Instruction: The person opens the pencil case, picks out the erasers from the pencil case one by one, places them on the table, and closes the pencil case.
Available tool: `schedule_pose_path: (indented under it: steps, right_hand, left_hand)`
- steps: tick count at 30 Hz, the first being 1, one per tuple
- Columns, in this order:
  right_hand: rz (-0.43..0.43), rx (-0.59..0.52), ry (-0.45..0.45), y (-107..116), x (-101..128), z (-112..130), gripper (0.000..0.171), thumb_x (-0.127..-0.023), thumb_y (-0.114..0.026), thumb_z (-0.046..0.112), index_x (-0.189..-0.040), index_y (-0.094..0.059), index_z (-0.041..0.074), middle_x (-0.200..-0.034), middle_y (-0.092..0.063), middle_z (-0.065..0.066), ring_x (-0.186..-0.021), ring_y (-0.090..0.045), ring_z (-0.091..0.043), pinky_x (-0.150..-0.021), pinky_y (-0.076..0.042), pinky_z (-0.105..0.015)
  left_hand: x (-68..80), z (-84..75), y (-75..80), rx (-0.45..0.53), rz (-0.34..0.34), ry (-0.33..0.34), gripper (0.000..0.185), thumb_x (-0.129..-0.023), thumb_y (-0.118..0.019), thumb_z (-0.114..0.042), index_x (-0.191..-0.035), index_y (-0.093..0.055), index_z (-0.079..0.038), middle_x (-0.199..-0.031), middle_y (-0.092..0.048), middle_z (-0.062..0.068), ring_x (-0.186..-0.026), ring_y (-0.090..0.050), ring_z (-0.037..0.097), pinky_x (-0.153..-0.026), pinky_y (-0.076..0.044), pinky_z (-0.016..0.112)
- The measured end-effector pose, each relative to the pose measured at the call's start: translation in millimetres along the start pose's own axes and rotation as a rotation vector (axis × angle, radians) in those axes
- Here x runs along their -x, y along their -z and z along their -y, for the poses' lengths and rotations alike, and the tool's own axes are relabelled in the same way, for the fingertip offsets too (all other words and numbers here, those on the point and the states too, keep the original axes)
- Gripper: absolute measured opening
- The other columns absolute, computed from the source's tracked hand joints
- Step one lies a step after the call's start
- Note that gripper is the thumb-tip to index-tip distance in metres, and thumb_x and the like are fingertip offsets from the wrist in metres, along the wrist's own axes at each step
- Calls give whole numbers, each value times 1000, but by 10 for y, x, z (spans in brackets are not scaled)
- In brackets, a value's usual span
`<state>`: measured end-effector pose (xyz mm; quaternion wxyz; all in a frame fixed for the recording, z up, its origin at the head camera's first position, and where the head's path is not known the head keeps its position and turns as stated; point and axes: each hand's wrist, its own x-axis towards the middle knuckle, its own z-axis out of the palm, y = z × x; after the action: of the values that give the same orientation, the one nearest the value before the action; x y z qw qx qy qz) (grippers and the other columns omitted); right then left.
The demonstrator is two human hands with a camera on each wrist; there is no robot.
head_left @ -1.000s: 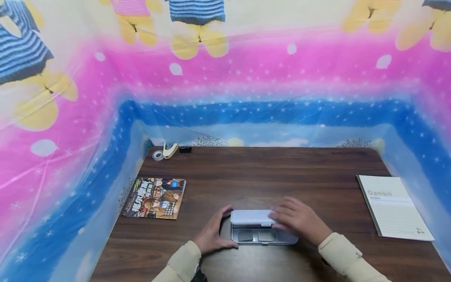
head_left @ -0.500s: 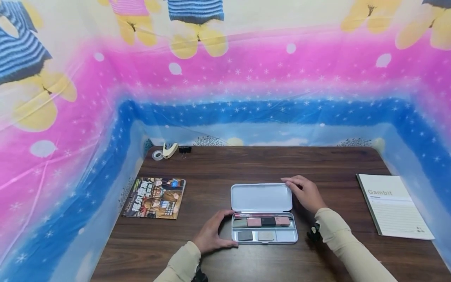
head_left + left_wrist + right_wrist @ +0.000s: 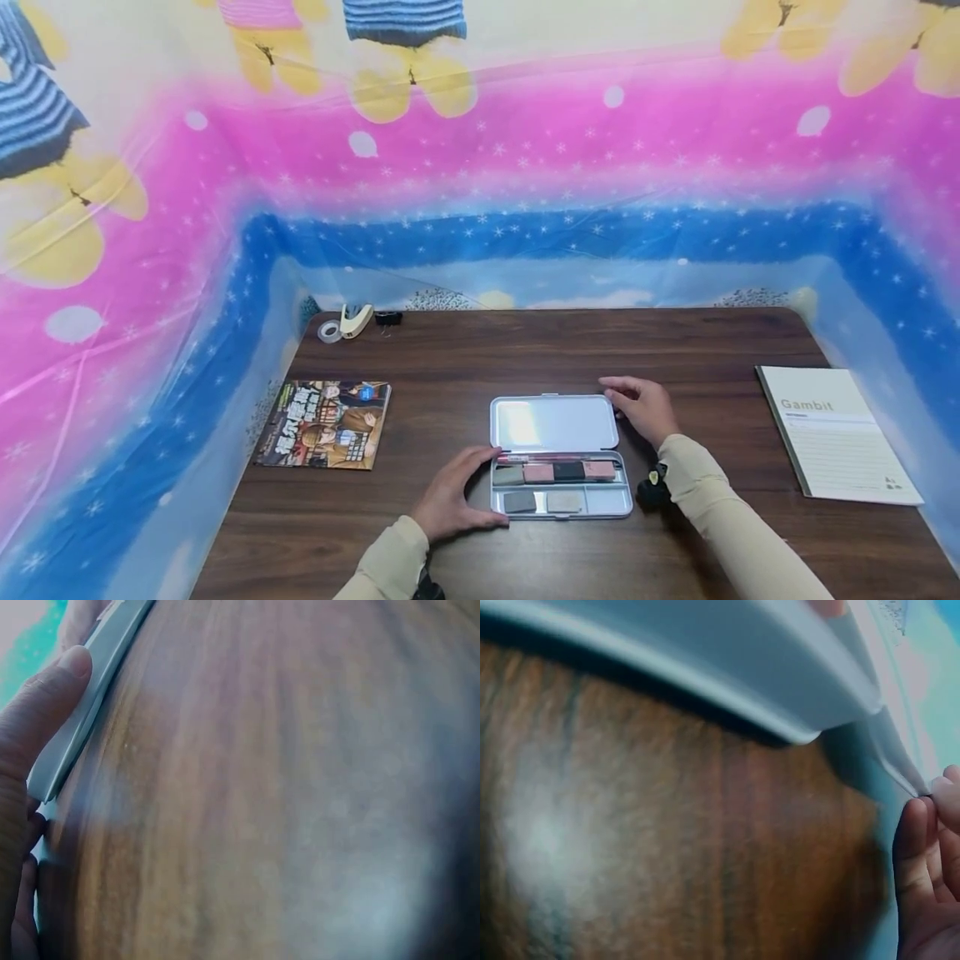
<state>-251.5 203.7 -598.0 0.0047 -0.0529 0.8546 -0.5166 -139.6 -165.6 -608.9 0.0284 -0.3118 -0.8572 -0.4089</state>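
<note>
A white pencil case (image 3: 609, 502) lies on the table with its lid (image 3: 558, 425) folded back. Inside, the rear compartment holds a reddish pencil (image 3: 525, 457) and a row of grey, pink and black blocks (image 3: 567, 472). Two greyish blocks, one darker (image 3: 520, 502) and one paler (image 3: 564, 502), lie in the front compartment. At its left end my left hand (image 3: 455, 496) holds the case, thumb on the front edge and fingers at the back corner. My right hand (image 3: 647, 411) pinches the lid's far right corner, as the fingertips (image 3: 913, 829) in the right wrist view show.
A comic-style book (image 3: 322, 425) lies on the left and a notepad (image 3: 840, 433) on the right. At the back left are a tape roll (image 3: 329, 332), a cream stapler-like tool (image 3: 356, 321) and a black binder clip (image 3: 388, 318). A patterned cloth (image 3: 480, 167) surrounds the table.
My right hand has swung the lid up and back, uncovering the rear compartment. In the last half second the lid has tilted slightly further. My left hand has stayed on the case.
</note>
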Motion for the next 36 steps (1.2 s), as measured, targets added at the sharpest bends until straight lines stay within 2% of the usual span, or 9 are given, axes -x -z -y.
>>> schedule_pose_path:
  steps: [12, 17, 19, 22, 24, 26, 30, 33, 36]
  right_hand:
    - [-21, 11, -63, 68, 49, -11, 20, -102, -71, 9, -120, -79, 5, -111, -77, -15, -85, -69, -18, -71, -59, -25]
    - [-37, 3, -90, 85, 81, -13, 22, -103, -71, 11, -123, -78, 6, -117, -76, -15, -89, -69, -18, -73, -59, -24]
    - [-86, -23, -109, 92, 131, 3, 24, -103, -71, 15, -124, -78, 7, -117, -76, -14, -89, -69, -18, -73, -59, -23]
    - [-188, -91, -133, 109, 277, 68, 27, -102, -73, 22, -125, -78, 9, -106, -74, -12, -83, -66, -17, -65, -57, -23]
    - [-214, -135, -145, 125, 420, 131, 30, -101, -75, 28, -124, -78, 11, -101, -73, -11, -79, -64, -18, -61, -55, -26]
    - [-167, -176, -146, 138, 578, 179, 33, -99, -77, 32, -125, -78, 10, -101, -73, -11, -77, -63, -21, -58, -54, -30]
    - [38, -167, -132, 162, 867, 199, 35, -98, -78, 31, -126, -77, 10, -109, -76, -9, -74, -63, -23, -57, -55, -33]
    - [139, -115, -75, 155, 987, 150, 31, -96, -80, 24, -124, -78, 10, -100, -75, -6, -66, -59, -18, -53, -53, -31]
    - [187, -72, -10, 132, 1019, 78, 31, -93, -83, 19, -122, -79, 11, -87, -68, -2, -64, -56, -12, -52, -49, -26]
  left_hand:
    - [-42, -38, -32, 60, 3, 79, 98, -71, -101, -33, -153, -53, -10, -146, -59, 7, -131, -59, 25, -110, -49, 47]
    - [-49, -22, -64, 65, -9, 72, 97, -69, -102, -31, -152, -55, -10, -144, -61, 7, -131, -59, 24, -110, -50, 46]
    - [-43, -16, -79, 58, -13, 60, 98, -69, -102, -31, -152, -55, -10, -144, -61, 7, -130, -60, 25, -109, -50, 46]
    - [-34, -14, -94, 61, -13, 51, 98, -69, -101, -32, -152, -54, -10, -144, -61, 7, -130, -60, 25, -109, -50, 45]
    - [-28, -16, -93, 67, -15, 52, 98, -70, -101, -32, -153, -54, -11, -144, -60, 7, -129, -60, 25, -109, -50, 45]
    - [-24, -16, -84, 76, -20, 56, 98, -69, -101, -30, -152, -54, -10, -144, -61, 8, -129, -60, 26, -109, -50, 46]
    - [-18, -16, -53, 82, -15, 78, 97, -70, -101, -29, -153, -54, -10, -145, -60, 8, -130, -60, 26, -109, -50, 47]
    - [-5, -10, -35, 78, -11, 90, 96, -71, -101, -30, -153, -54, -11, -145, -60, 8, -129, -60, 26, -109, -50, 47]
    - [13, -1, -28, 71, -16, 90, 96, -71, -101, -30, -152, -54, -11, -144, -61, 8, -127, -61, 26, -107, -51, 48]
